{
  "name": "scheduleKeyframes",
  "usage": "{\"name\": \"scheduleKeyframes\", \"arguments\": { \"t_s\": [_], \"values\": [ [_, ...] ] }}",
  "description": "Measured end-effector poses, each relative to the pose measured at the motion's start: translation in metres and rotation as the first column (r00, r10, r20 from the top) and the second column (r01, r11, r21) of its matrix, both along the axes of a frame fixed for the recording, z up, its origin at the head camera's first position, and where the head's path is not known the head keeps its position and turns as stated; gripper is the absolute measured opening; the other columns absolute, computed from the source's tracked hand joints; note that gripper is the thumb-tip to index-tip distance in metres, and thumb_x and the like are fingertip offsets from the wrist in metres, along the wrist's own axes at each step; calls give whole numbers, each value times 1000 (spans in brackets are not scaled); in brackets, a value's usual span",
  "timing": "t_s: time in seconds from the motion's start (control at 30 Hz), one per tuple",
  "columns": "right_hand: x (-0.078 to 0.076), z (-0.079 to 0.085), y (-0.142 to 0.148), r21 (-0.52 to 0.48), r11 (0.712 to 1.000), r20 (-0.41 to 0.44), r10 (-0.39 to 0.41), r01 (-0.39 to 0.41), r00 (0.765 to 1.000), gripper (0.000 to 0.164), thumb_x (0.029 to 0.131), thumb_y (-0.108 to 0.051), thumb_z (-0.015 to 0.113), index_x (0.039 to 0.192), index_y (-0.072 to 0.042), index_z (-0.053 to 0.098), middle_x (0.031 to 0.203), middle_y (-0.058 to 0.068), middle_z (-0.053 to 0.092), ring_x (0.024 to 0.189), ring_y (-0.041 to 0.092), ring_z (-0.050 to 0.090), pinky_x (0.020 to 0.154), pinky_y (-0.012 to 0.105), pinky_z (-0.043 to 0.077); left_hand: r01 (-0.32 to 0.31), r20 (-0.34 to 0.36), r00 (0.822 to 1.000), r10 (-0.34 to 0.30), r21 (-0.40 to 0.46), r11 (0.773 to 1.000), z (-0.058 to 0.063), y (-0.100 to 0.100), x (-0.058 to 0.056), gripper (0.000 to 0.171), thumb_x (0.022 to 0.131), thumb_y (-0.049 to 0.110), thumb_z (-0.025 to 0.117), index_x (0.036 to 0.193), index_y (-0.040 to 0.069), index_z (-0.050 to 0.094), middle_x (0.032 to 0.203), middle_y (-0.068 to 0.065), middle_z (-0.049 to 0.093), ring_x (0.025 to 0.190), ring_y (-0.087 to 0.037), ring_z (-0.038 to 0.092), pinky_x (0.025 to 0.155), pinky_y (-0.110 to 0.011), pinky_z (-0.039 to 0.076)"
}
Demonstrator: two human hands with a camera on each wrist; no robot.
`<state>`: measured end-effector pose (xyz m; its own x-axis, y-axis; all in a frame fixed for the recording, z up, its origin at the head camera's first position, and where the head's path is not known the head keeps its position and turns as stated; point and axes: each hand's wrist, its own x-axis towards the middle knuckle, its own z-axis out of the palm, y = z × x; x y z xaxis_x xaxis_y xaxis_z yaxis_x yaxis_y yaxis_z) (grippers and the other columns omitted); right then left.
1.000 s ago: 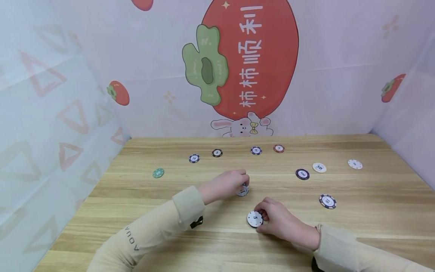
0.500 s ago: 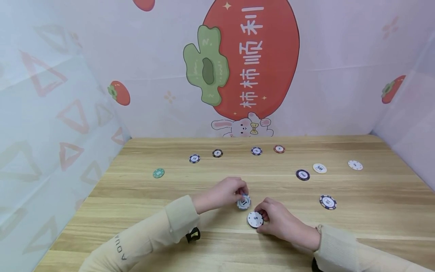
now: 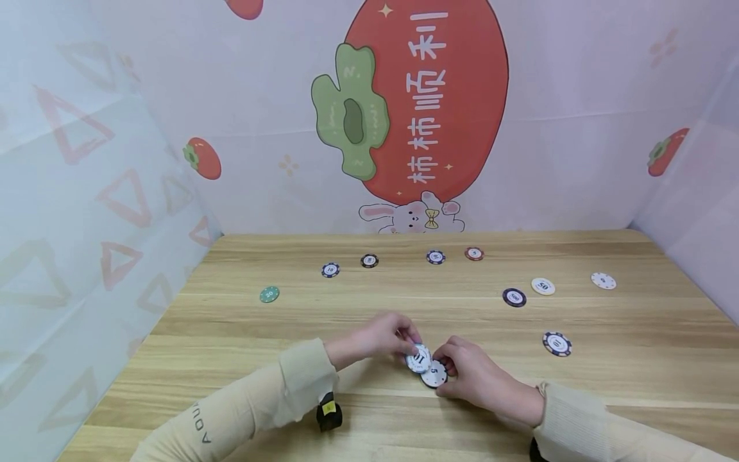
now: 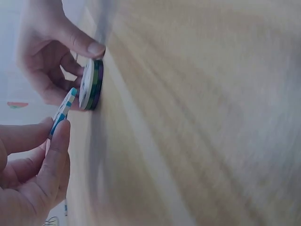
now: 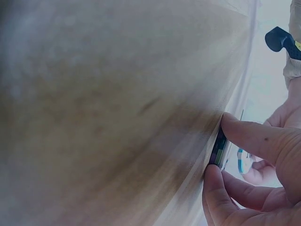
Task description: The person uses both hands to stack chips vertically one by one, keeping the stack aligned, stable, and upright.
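My left hand (image 3: pixel 385 335) pinches a white-and-blue poker chip (image 3: pixel 418 359) marked 10 between thumb and fingers. In the head view that chip overlaps the edge of a short stack of poker chips (image 3: pixel 435 376), whose white top chip reads 5. My right hand (image 3: pixel 476 375) grips this stack on the table from its right side. The left wrist view shows the pinched chip (image 4: pixel 62 113) tilted, close beside the stack (image 4: pixel 91 84), which has white, green and dark purple layers. In the right wrist view, thumb and fingers hold the stack's dark edge (image 5: pixel 217 149).
Several single chips lie spread over the wooden table (image 3: pixel 231 359). A green chip (image 3: pixel 269 294) is at the left, a dark 500 chip (image 3: pixel 514 297) and a cream 50 chip (image 3: pixel 543 286) at the right. A blue-and-white 10 chip (image 3: pixel 557 344) lies right of my right hand.
My left hand has brought the 10 chip toward me and slightly right, from the table beyond the stack to the stack's edge. My right hand has kept its place on the stack.
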<state>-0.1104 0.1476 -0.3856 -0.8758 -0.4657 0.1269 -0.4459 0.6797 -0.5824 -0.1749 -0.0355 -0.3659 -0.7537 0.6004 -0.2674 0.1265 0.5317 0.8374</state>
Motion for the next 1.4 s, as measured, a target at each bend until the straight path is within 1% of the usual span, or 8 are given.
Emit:
{"name": "scheduleKeyframes", "arguments": {
  "t_s": [0.07,0.17,0.37,0.6,0.8,0.9,1.17,1.4],
  "values": [
    [0,0,0,0,1000,9,-1,1,1000,37,60,-9,80,91,-1,63,76,-4,44,67,5,41,57,19,37,-25,54,998,24,17,1000,-2,1,2,8,79,-7,63,87,-7,62,70,-4,58,58,-9,53,54,-21,50],
    [-1,0,0,-1,1000,24,-4,4,1000,37,60,-9,80,92,-1,63,76,-3,45,67,6,41,57,19,37,-59,112,992,55,33,998,-5,1,5,8,80,-8,61,88,-9,61,72,-5,56,61,-10,53,56,-21,51],
    [-1,0,-1,-5,1000,29,-11,11,1000,38,60,-8,80,92,0,62,77,-3,46,68,6,42,58,19,38,-119,163,981,109,50,992,-8,4,10,10,79,-11,59,89,-11,60,73,-6,56,62,-11,55,58,-23,52],
    [0,-1,0,-12,1000,10,-5,5,1000,37,59,-8,80,90,-2,63,78,-3,46,69,6,43,58,19,39,-153,162,976,145,39,987,-8,8,16,9,77,-14,60,86,-11,62,70,-7,59,58,-11,56,58,-23,53],
    [1,-1,0,-6,1000,-4,-8,8,1000,37,58,-8,80,90,-1,62,78,-3,47,68,6,43,59,19,38,-168,167,973,159,37,985,-8,10,19,8,76,-13,61,84,-11,63,70,-9,61,57,-11,57,57,-23,53],
    [1,0,-1,4,1000,3,-14,14,1000,37,58,-9,81,90,-1,62,79,-3,47,69,6,43,59,19,39,-173,166,972,164,41,984,-9,11,19,8,76,-13,62,83,-11,62,70,-9,60,58,-12,57,57,-23,53],
    [1,0,-1,13,999,42,-33,32,999,37,59,-9,82,90,-2,62,81,-3,48,70,7,44,60,20,40,-163,149,976,157,27,986,-10,13,21,6,75,-12,64,81,-9,63,69,-9,61,58,-12,58,56,-23,53],
    [1,0,-1,6,1000,35,-24,24,999,36,59,-9,81,89,-2,62,80,-3,48,70,6,44,60,19,40,-161,140,978,156,28,986,-10,15,23,6,75,-11,65,80,-8,62,67,-9,61,59,-13,59,56,-23,53]
  ]
}}
